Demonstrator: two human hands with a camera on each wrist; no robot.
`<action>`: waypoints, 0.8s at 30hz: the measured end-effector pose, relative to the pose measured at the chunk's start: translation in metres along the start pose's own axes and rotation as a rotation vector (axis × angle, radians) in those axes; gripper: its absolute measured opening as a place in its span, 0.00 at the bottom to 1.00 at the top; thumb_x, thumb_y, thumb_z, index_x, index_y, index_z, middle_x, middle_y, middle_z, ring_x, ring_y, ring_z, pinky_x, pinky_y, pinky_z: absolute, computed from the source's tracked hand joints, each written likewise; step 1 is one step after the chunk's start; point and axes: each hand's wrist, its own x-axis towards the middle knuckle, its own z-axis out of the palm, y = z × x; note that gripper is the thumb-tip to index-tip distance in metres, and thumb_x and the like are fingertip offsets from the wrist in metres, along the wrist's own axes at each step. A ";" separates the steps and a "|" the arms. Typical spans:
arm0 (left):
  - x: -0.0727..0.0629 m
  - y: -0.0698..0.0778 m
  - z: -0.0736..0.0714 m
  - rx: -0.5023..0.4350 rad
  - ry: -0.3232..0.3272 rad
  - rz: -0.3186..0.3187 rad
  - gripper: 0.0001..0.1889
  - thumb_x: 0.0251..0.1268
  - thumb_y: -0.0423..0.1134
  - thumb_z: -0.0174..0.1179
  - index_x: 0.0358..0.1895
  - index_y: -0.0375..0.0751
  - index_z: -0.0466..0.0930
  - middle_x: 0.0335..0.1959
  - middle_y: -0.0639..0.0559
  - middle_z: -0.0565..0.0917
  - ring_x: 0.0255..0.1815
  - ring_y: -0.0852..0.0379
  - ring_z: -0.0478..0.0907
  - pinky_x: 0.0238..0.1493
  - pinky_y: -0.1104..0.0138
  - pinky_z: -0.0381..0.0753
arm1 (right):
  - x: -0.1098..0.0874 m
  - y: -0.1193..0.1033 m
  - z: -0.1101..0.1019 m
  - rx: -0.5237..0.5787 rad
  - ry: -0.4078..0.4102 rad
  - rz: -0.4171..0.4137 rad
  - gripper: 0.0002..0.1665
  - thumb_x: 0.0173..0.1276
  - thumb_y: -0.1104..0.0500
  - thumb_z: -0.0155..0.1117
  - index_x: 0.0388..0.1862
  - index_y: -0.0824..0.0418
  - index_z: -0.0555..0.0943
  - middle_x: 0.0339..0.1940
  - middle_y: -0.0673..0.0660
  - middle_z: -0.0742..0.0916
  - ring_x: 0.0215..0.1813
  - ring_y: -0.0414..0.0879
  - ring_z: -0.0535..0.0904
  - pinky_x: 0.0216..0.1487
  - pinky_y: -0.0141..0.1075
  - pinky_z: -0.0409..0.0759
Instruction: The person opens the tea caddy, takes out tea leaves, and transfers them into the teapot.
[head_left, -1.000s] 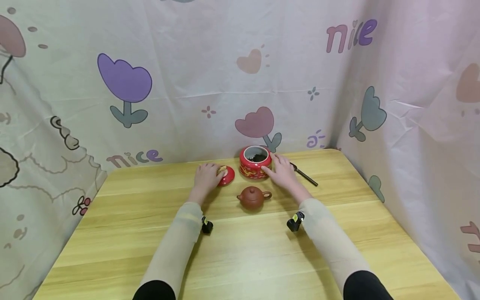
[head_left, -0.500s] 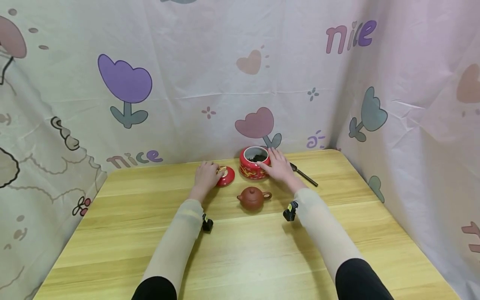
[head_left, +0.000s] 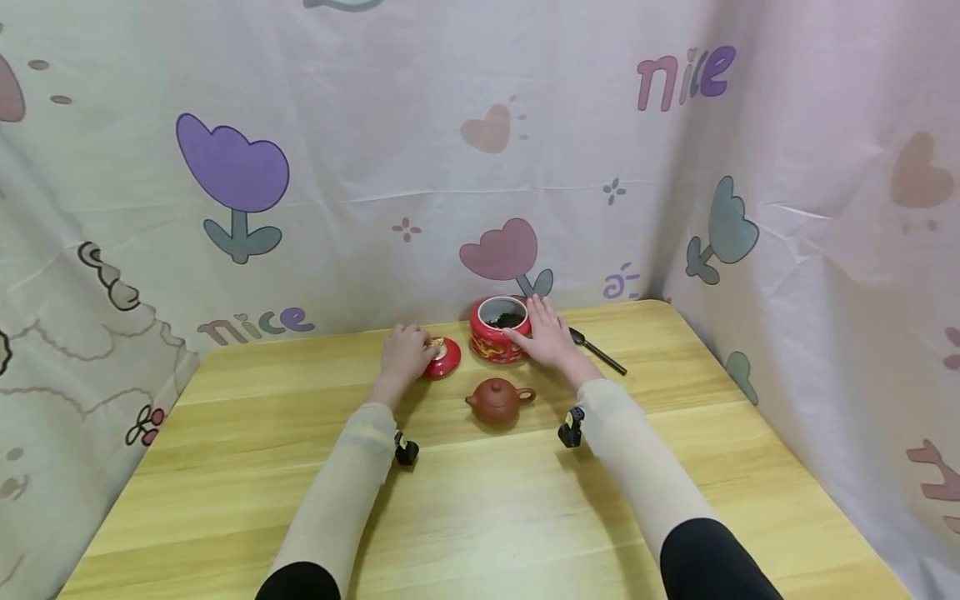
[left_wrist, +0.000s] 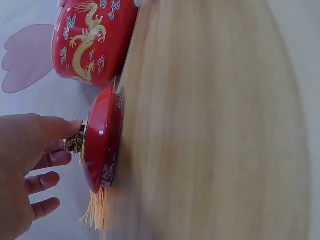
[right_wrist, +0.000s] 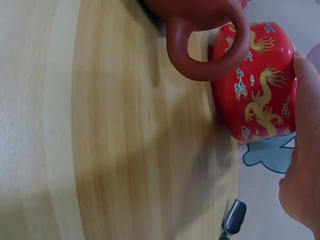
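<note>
In the head view, a red jar (head_left: 498, 343) with gold dragons stands at the table's back edge, its mouth uncovered and dark bits inside. To its left, a red lid (head_left: 444, 360) lies on the table. My left hand (head_left: 405, 354) pinches the lid's gold knob (left_wrist: 75, 142) between thumb and finger; an orange tassel (left_wrist: 97, 210) hangs by the lid in the left wrist view. Against the jar's right side rests my right hand (head_left: 550, 335), fingers straight and thumb at the front rim. A brown clay teapot (head_left: 497, 402) sits in front, handle to the right.
A dark, thin-handled scoop (head_left: 598, 350) lies right of the jar, behind the right wrist. The wooden table (head_left: 480, 517) ends at a printed cloth (head_left: 375, 167) that hangs behind and at both sides.
My right hand has shifted left and closer onto the jar, its fingers now straighter along the rim. The left hand stays on the lid's knob. The head view has turned slightly right.
</note>
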 end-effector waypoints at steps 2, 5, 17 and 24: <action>-0.001 0.000 -0.001 -0.003 -0.008 0.001 0.16 0.65 0.51 0.62 0.43 0.42 0.85 0.45 0.46 0.82 0.51 0.45 0.72 0.53 0.51 0.73 | 0.001 0.000 0.002 0.001 0.005 0.003 0.57 0.68 0.25 0.41 0.80 0.63 0.45 0.82 0.61 0.48 0.82 0.58 0.39 0.78 0.60 0.42; -0.003 0.000 -0.003 0.001 -0.005 0.006 0.15 0.65 0.51 0.62 0.42 0.42 0.85 0.44 0.47 0.82 0.51 0.44 0.72 0.52 0.50 0.73 | 0.002 0.002 0.004 0.000 0.008 0.007 0.58 0.68 0.24 0.40 0.80 0.64 0.44 0.82 0.61 0.48 0.82 0.58 0.39 0.78 0.60 0.41; -0.005 -0.002 -0.011 -0.014 0.073 0.032 0.15 0.64 0.50 0.62 0.39 0.41 0.85 0.43 0.46 0.83 0.49 0.44 0.73 0.51 0.49 0.72 | 0.003 0.001 0.004 0.002 -0.004 0.015 0.58 0.68 0.24 0.40 0.80 0.63 0.42 0.82 0.60 0.46 0.83 0.55 0.38 0.79 0.58 0.41; -0.006 0.000 -0.021 0.002 0.103 0.061 0.15 0.64 0.51 0.61 0.38 0.42 0.85 0.41 0.47 0.82 0.48 0.44 0.73 0.50 0.50 0.72 | 0.003 0.002 0.005 0.011 -0.006 0.028 0.58 0.68 0.24 0.40 0.80 0.62 0.41 0.82 0.60 0.46 0.83 0.55 0.38 0.80 0.57 0.40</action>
